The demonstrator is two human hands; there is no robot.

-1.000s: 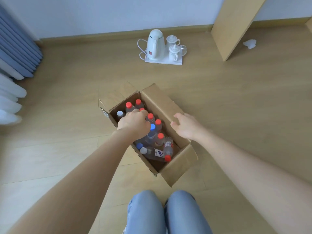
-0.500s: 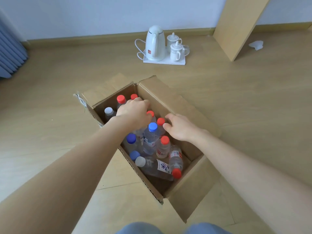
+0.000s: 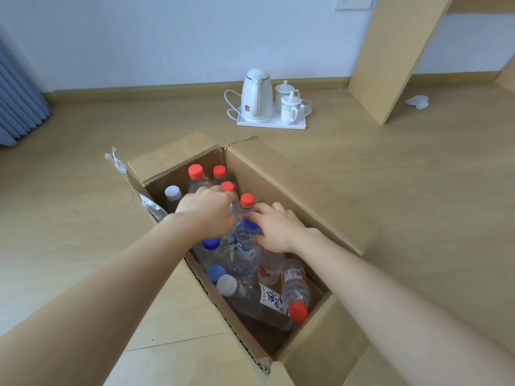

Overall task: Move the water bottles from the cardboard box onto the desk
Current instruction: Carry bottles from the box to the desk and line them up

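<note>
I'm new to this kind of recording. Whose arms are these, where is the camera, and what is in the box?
There is no machine here. A person wears one camera on the head, looking down at their own two bare hands. An open cardboard box stands on the wooden floor, full of water bottles, some upright and some lying down. The left hand curls among the upright ones, and what it grips is hidden. The right hand has its fingers and thumb round the top of a blue-capped bottle. Behind the box, a white kettle and cups stand on a tray.

Pale wood floor (image 3: 390,190), light-blue wall (image 3: 167,37), blue curtain (image 3: 16,101) left, wooden panel (image 3: 390,59) right.
</note>
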